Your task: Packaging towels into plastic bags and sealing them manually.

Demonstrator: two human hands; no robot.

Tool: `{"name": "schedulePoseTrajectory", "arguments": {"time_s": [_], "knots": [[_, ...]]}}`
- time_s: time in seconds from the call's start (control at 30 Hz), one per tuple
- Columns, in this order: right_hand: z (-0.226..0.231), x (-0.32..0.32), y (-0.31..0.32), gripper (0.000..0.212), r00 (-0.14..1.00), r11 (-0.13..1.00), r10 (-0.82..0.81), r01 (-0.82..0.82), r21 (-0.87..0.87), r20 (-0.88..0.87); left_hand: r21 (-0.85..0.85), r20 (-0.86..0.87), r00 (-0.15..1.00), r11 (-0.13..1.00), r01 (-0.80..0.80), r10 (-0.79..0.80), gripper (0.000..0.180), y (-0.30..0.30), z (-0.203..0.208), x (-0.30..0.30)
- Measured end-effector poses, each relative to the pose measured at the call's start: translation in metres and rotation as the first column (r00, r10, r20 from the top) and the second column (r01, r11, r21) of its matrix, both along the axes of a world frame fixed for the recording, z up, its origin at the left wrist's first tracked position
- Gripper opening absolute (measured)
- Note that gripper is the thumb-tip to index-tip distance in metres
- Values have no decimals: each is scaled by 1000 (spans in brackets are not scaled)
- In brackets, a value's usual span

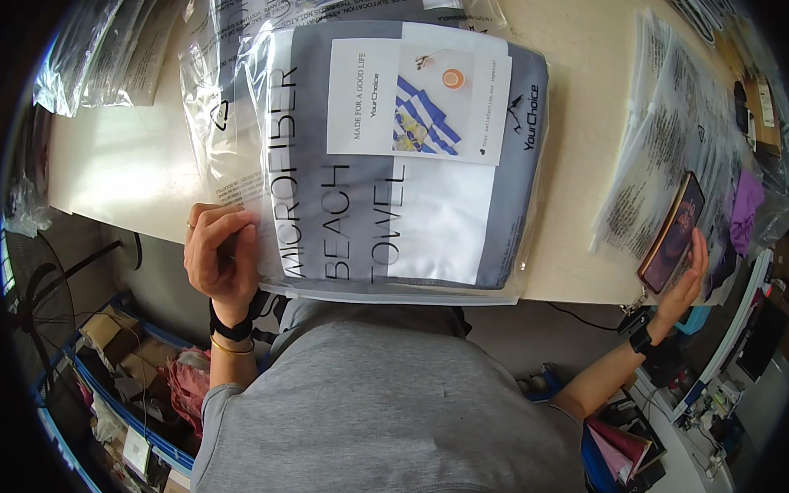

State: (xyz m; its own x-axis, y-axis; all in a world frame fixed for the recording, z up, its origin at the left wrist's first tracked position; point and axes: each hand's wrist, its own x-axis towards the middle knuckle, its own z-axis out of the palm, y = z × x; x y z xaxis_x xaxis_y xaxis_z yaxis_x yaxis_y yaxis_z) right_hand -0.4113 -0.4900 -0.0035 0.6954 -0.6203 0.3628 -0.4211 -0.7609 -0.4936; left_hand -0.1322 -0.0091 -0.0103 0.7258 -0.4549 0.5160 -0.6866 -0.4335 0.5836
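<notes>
Okay, your left hand [221, 257] pinches the left edge of the bagged grey-and-white towel [391, 160], flat on the beige table [114, 169] before you. Your right hand [684, 275] grips a phone [670, 233], tilted, by the stacked clear bags [668, 115] at right.

- The clear plastic bag [233, 104] is glossy and crinkled, catching glare.
- The folded grey-and-white cloth towel [428, 210] inside it looks soft and matt.
- The white paper card [417, 98] on the towel is smooth.
- The pale table [122, 169] has a smooth, slightly shiny top.
- The dark flat phone [672, 232] has a glossy glass face.
- The stacked clear printed bags [660, 133] are thin, shiny film.
</notes>
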Motion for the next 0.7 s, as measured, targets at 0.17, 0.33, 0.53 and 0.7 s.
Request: {"name": "schedulePoseTrajectory", "arguments": {"time_s": [0.17,0.33,0.53,0.7], "knots": [[-11,-13,-14,72,989,991,-10,-10,130,151,31,29,1000,999,-13,12,20,2,-2,-1],[-11,-18,-16,75,988,992,25,-43,119,152,24,102,995,1000,-7,5,23,2,-10,-5],[-9,-14,-11,79,989,995,38,-50,85,140,83,171,985,996,-16,2,25,3,-13,-6],[-9,-14,-9,80,991,997,30,-39,67,131,106,161,987,994,-26,9,24,0,-11,-7]]}}
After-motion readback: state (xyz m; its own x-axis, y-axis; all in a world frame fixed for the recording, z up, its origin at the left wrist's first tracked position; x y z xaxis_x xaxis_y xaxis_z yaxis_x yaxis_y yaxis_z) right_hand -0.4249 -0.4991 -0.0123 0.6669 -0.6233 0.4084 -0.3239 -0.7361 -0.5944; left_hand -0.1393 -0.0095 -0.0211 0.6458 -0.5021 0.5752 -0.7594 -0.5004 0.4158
